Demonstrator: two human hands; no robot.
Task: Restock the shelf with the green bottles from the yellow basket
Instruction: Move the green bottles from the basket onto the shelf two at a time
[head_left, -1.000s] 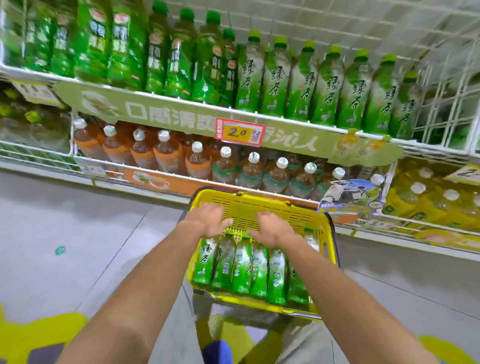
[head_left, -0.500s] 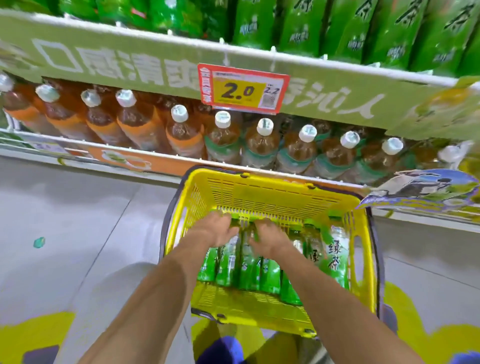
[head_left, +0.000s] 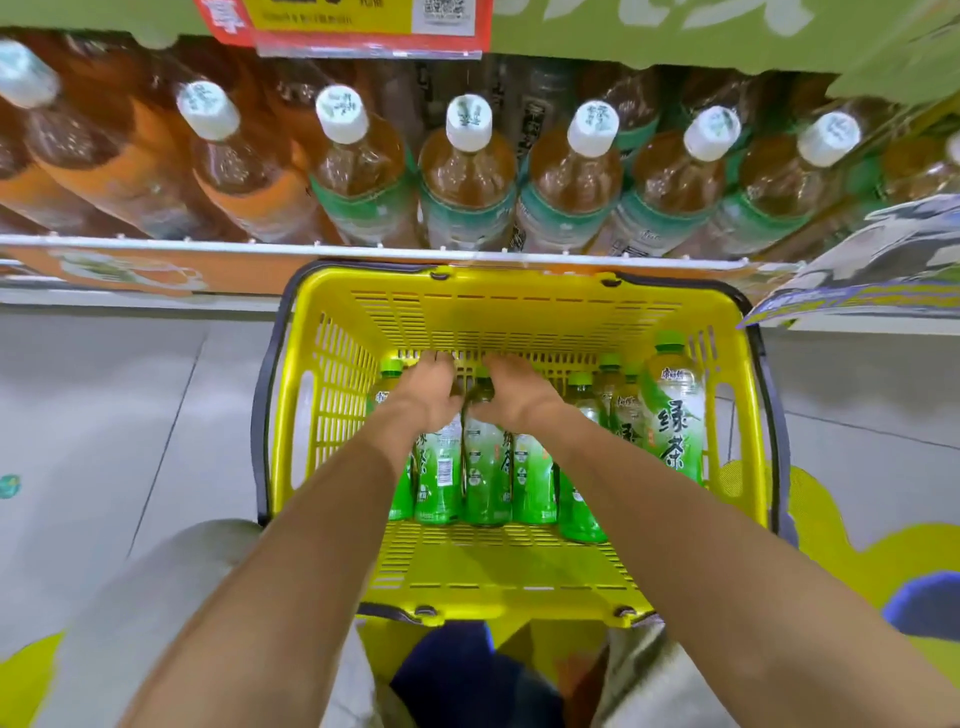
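Left hand (head_left: 426, 397) and right hand (head_left: 514, 397) are both curling fingers around necks of green plastic bottles (head_left: 485, 467) inside yellow slatted plastic basket (head_left: 519, 312).

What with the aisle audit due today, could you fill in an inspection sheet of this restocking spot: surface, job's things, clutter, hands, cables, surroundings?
Surface: grey tiled floor with yellow floor graphics.
Job's things: yellow slatted plastic basket in front of the shelf, holding green-labelled plastic tea bottles side by side.
Clutter: small teal scrap on the floor, far left.
Hands: left hand and right hand both inside the basket, fingers curled over the middle bottles' tops; a firm grip cannot be confirmed.
Cables: nothing seen.
Surroundings: shelf of white-capped brown tea bottles behind the basket; red-and-yellow price tag above.
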